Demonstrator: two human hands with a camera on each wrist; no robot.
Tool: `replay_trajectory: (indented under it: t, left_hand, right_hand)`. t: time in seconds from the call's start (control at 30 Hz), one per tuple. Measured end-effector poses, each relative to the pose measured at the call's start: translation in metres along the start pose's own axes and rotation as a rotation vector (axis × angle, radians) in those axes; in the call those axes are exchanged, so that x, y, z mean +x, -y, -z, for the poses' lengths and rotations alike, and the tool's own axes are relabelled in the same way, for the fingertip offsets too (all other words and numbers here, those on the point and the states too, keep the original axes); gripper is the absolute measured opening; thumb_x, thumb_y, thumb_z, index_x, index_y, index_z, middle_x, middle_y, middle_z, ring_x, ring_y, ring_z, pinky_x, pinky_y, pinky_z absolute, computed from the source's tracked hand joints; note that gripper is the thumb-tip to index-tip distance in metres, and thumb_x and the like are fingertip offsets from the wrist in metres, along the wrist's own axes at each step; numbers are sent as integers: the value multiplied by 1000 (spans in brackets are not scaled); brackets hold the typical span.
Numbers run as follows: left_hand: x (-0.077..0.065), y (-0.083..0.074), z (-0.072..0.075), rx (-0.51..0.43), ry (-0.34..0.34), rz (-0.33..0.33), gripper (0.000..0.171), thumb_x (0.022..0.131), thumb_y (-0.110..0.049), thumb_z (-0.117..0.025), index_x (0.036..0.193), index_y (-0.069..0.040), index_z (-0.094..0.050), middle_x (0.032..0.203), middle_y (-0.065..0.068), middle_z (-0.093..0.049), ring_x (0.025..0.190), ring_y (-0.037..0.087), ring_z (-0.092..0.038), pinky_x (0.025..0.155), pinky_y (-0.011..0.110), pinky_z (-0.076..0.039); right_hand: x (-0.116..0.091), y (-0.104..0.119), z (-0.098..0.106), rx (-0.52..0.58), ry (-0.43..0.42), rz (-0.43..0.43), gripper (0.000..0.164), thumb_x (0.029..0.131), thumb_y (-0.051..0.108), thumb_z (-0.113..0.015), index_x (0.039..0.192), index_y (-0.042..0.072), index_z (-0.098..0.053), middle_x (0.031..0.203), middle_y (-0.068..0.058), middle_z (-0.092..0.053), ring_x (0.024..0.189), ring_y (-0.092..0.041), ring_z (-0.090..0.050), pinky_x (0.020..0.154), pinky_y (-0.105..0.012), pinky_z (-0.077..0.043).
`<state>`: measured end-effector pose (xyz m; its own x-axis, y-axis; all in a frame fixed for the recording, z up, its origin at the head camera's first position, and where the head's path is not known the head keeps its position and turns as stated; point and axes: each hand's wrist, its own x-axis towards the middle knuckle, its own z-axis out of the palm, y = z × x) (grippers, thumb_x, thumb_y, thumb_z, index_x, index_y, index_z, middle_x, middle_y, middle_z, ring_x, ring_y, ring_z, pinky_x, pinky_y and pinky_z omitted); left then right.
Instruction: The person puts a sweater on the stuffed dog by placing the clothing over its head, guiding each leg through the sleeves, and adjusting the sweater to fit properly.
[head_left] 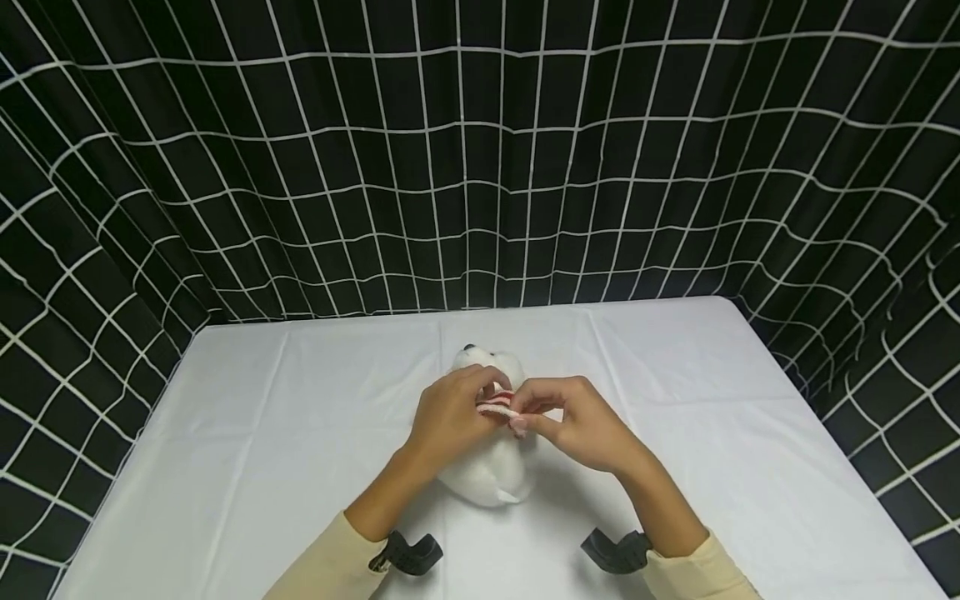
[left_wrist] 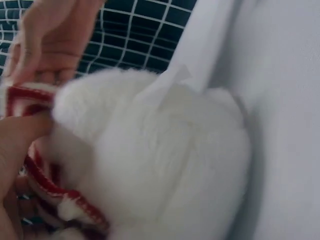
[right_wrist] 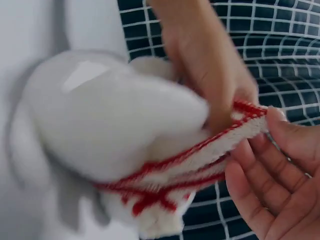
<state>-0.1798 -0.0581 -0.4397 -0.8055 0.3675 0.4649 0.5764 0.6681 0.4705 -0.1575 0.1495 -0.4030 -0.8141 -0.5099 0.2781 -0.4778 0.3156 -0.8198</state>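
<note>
A white plush toy (head_left: pixel 487 483) lies on the table, its dark nose pointing away from me. Around its upper body runs a red-and-white knitted garment (right_wrist: pixel 200 155). My left hand (head_left: pixel 450 412) is over the toy, fingers curled round the garment's edge; its thumb (left_wrist: pixel 25 131) lies against the red-trimmed knit in the left wrist view. From the other side, my right hand (head_left: pixel 581 425) pinches the garment's edge between thumb and fingertips. The right wrist view shows that edge pulled taut, away from the white fur. Part of the toy's head is hidden behind my hands.
A white cloth covers the table (head_left: pixel 300 417), with fold lines across it. Black curtain (head_left: pixel 480 167) with a white grid hangs behind and at both sides. Dark camera mounts (head_left: pixel 408 554) sit on both wrists, close above the cloth.
</note>
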Motion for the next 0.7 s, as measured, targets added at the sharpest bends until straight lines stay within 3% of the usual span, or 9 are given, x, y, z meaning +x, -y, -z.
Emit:
replay_trajectory:
  t: [0.13,0.33,0.43,0.53,0.7]
  left_hand:
    - [-3,0,8,-55,-25,-55,31,81,-28,-86,110,-25,-77,87,-13,-64,69,4,-52,62,24,-45]
    - [-3,1,18,-117,-51,-138,20,86,-16,-81,105,-25,-82,90,-12,-61,69,5,-54,61,22,-44]
    - [-2,-1,20,-131,-61,-158,17,85,-16,-82,100,-25,-83,94,-10,-60,73,6,-56,63,22,-46]
    - [-3,-3,20,-121,-72,-166,13,84,-18,-83,96,-24,-83,96,-9,-60,75,6,-57,63,22,-46]
    - [-7,-8,25,-97,-97,-183,12,84,-13,-83,92,-21,-83,96,-9,-62,73,5,-57,60,21,-45]
  right_hand:
    - [-9,-10,2,-74,-114,-29,16,85,6,-80,94,16,-70,87,4,-71,81,-13,-66,77,-37,-56]
    - [-15,-21,-17,-266,-309,-36,46,75,23,-91,108,12,-60,96,-3,-66,90,-17,-63,77,-41,-55]
    - [-11,-23,-34,-321,-373,-49,57,76,28,-89,120,11,-56,105,-5,-65,97,-22,-63,76,-40,-53]
    - [-4,-26,-47,-329,-455,-70,63,77,25,-85,129,10,-53,114,-7,-63,103,-25,-61,77,-40,-50]
    - [2,-29,-57,-302,-603,-100,64,72,17,-84,128,8,-56,114,-8,-62,103,-28,-60,79,-43,-48]
